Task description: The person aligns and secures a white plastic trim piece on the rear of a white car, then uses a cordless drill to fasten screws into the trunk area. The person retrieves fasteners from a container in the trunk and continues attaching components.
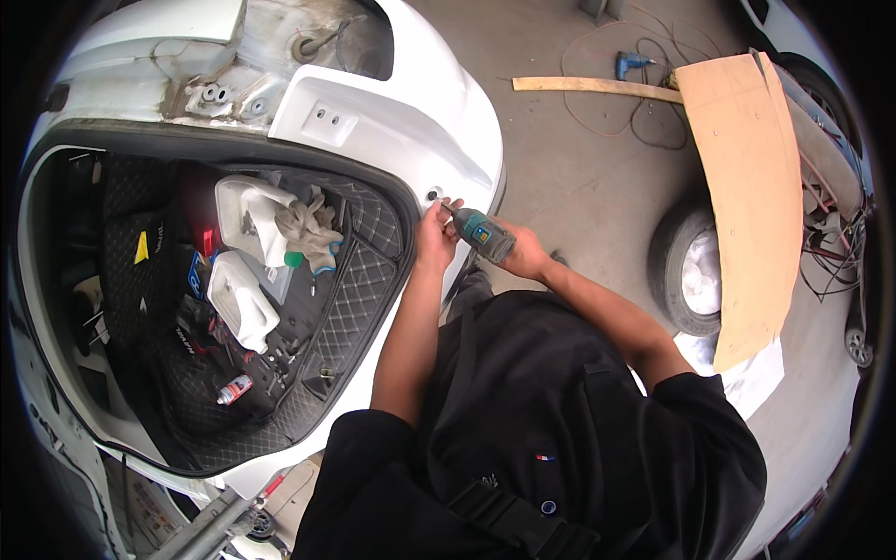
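My right hand (527, 254) grips a teal and black cordless drill (483, 235) from behind, its nose toward the white car body (462, 154). My left hand (434, 238) is at the tip of the drill, fingers bent together around the thin bit area; what they pinch is too small to make out. Just beyond the left fingertips is a dark round hole (433, 195) in the white rear panel, beside the open trunk's edge.
In the trunk, on black quilted lining (373, 271), lie white plastic housings (245, 303), grey work gloves (308, 231) and a spray can (234, 389). To the right are a tire (667, 271), a large cardboard sheet (747, 205), a wooden strip (597, 86) and a blue power drill (632, 63) with cords.
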Motion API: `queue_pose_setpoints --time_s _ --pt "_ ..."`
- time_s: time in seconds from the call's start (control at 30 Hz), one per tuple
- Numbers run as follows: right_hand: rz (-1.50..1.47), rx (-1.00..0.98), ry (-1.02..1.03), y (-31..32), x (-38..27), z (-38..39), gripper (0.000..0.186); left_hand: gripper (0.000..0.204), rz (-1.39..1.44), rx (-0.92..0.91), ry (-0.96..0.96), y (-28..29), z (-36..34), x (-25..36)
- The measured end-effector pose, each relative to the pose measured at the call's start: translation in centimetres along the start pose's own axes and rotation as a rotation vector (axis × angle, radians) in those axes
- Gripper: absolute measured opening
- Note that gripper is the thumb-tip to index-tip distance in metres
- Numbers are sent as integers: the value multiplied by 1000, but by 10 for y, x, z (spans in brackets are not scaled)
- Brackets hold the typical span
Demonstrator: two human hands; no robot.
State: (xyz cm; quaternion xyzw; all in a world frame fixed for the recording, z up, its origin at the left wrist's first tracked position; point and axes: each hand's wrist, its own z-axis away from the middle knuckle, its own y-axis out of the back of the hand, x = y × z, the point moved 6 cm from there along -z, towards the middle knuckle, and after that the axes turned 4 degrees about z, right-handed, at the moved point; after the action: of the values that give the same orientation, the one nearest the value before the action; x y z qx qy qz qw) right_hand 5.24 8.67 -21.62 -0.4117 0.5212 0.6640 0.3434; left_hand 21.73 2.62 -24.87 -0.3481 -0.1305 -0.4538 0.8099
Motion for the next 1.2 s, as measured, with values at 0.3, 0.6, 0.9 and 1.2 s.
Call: queue_pose_setpoints --time_s 0.3,0.6,0.9,1.2 --pt "-89 -64 87 3 -10 2 63 49 -551 -159 -203 24 68 -80" --pt "-99 -309 211 25 -36 55 81 68 -655 -123 -536 -18 127 -105" --pt "-76 -920 341 25 -61 44 79 67 -237 135 -687 -15 157 -103" --pt "-266 -95 392 147 -86 -100 50 88 468 -14 -1004 -50 179 -106"
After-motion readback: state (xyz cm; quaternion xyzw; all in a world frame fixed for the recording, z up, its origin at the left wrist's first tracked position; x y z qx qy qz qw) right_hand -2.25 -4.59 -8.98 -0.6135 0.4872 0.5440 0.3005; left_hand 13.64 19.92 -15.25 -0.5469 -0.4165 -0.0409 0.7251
